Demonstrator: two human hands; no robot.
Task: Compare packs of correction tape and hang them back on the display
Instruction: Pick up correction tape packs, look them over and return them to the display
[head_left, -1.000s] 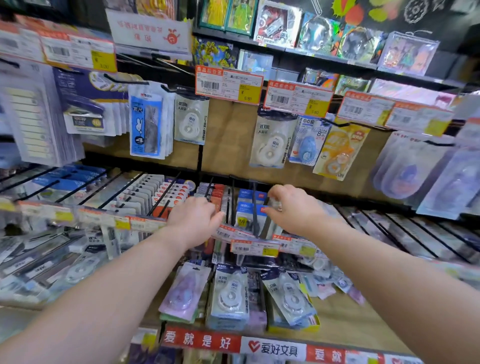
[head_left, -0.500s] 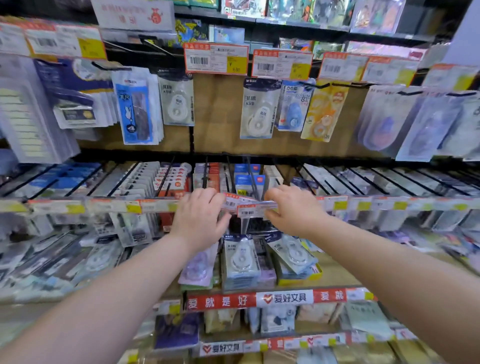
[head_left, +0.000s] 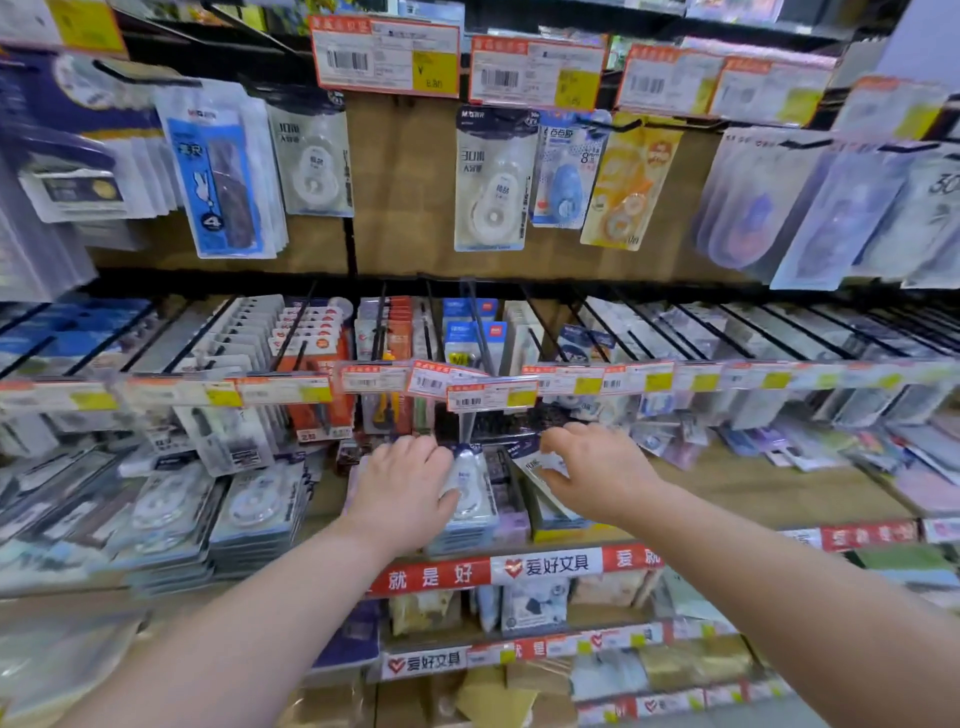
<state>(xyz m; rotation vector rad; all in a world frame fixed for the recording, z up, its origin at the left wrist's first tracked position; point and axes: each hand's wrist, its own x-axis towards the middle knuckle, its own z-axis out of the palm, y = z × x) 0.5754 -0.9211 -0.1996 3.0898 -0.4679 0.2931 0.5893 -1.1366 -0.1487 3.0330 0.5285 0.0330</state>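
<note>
Left hand: left hand (head_left: 402, 493) is palm down over the front stack on the shelf, fingers curled downward; its thumb side touches the clear blister pack with a white correction-tape dispenser (head_left: 470, 488); the hand hides what lies under it, so I cannot tell whether it grips anything
Right hand: right hand (head_left: 602, 473) is palm down just to the right, fingers above and thumb below the tilted blister pack with a dark-blue header card (head_left: 535, 460), pinching it
Tilted pack: header end points toward the left hand, lower end sits among the stacked packs on the shelf, not on a hook
White-dispenser pack: lies face up on top of the stack of flat blister packs (head_left: 457, 540), between the 2 hands
Beside the stack: yellow cardboard tray edge (head_left: 566, 532) shows under the right wrist
Shelf: pale wooden shelf board (head_left: 753, 493), with loose packs scattered on it to the right, blurred
Shelf front: red strip with white characters (head_left: 431, 577) runs just below both wrists
Above the hands: row of white-and-orange price tags with yellow patches (head_left: 491, 397); 1 tag sits lower than its neighbours
Hooks: black wire hooks (head_left: 480, 332) run back behind the tags, loaded with packs seen edge-on
Top row: 3 packs hang side by side, the hanging pack with a white dispenser (head_left: 491, 182), the hanging pack with a blue dispenser (head_left: 563, 176) and the hanging yellow-card pack (head_left: 628, 182)
Far left: flat stacks of grey-white blister packs (head_left: 254, 509), too blurred to read
</note>
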